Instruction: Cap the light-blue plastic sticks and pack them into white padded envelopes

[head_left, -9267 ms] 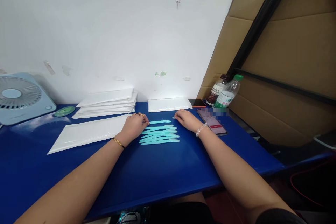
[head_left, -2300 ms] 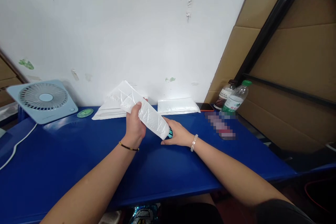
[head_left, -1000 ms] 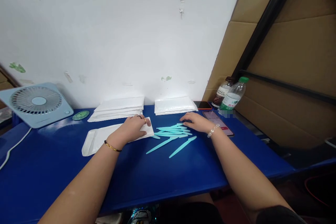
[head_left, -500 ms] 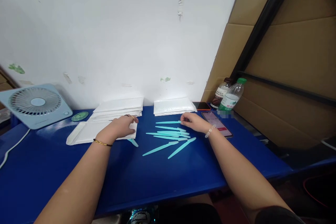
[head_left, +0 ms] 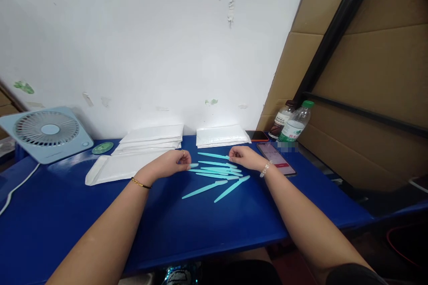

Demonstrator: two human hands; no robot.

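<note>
Left hand (head_left: 172,163): fingers pinching one turquoise stick (head_left: 193,165). Right hand (head_left: 245,158): fingers gripping the right end of a second stick (head_left: 212,156). Loose sticks (head_left: 214,175) lie between the far and near edges of the desk (head_left: 200,218).

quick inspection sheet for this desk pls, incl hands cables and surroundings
Surface: blue tabletop, no spills seen.
Job's things: turquoise sticks, loosely spread; flapped white envelope; left envelope stack; right envelope stack.
Clutter: fan, green disc, dark phone, lit phone, brown-capped bottle, green-capped bottle.
Hands: left hand holds one stick; right hand pinches the end of the farthest stick.
Cables: white cable on the tabletop's left side.
Surroundings: scuffed white wall, cardboard, black bar.
</note>
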